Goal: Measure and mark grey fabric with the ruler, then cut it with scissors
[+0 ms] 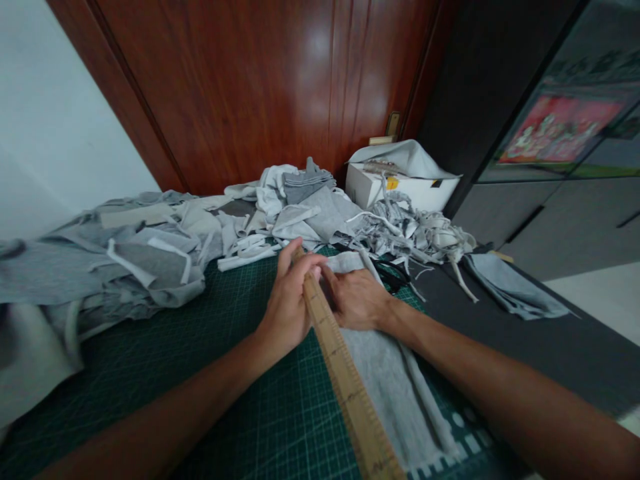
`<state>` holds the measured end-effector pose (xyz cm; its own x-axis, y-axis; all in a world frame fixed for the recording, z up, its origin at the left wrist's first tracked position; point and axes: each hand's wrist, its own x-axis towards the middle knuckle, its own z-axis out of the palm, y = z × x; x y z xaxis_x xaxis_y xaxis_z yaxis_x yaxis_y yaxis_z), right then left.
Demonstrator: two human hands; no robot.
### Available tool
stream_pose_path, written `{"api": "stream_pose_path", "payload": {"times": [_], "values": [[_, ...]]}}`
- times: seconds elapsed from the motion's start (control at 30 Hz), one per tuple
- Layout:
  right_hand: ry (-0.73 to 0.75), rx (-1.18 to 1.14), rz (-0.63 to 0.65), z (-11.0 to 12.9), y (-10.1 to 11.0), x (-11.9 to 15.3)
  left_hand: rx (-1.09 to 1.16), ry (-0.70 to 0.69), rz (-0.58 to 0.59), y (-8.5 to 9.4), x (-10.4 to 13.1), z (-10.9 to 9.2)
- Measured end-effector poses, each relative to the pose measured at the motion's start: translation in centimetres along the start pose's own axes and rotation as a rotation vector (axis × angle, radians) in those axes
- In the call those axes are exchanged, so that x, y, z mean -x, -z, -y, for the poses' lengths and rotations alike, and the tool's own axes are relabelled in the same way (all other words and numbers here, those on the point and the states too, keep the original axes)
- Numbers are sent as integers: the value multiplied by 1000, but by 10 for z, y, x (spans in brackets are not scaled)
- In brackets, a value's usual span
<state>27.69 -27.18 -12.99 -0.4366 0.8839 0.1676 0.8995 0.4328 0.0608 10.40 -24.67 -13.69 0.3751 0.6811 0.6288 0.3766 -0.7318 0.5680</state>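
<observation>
A long wooden ruler (345,373) runs from the near edge toward the middle of the mat, beside a folded strip of light grey fabric (383,387). My left hand (291,297) is closed around the ruler's far end, its index finger pointing away. Close against it, my right hand (357,297) rests over the fabric with its fingers curled in toward the ruler. Those fingertips are mostly hidden, so what they pinch does not show. Black looped handles (395,275), perhaps of scissors, lie just beyond my right wrist.
Under everything lies a green gridded cutting mat (240,400). Grey fabric pieces (150,253) are heaped on the left and along the back. A tangle of fabric strips (425,233) lies before a white box (405,190). Folded grey fabric (515,287) sits at the right.
</observation>
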Motion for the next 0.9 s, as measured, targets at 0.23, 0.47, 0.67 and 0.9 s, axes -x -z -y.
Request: {"api": "stream_pose_path", "payload": {"times": [0.23,0.47,0.67,0.9], "values": [[17,-29,-30,1,2,2,122,46,87,14,7,6],[40,8,45,-1,-2,1,108,-44,138,-10,2,-15],[10,-7,48,-6,-6,2,69,-68,113,-28,-6,-12],[-108,-130,7,-4,-2,4,-72,65,219,-12,-8,21]]}}
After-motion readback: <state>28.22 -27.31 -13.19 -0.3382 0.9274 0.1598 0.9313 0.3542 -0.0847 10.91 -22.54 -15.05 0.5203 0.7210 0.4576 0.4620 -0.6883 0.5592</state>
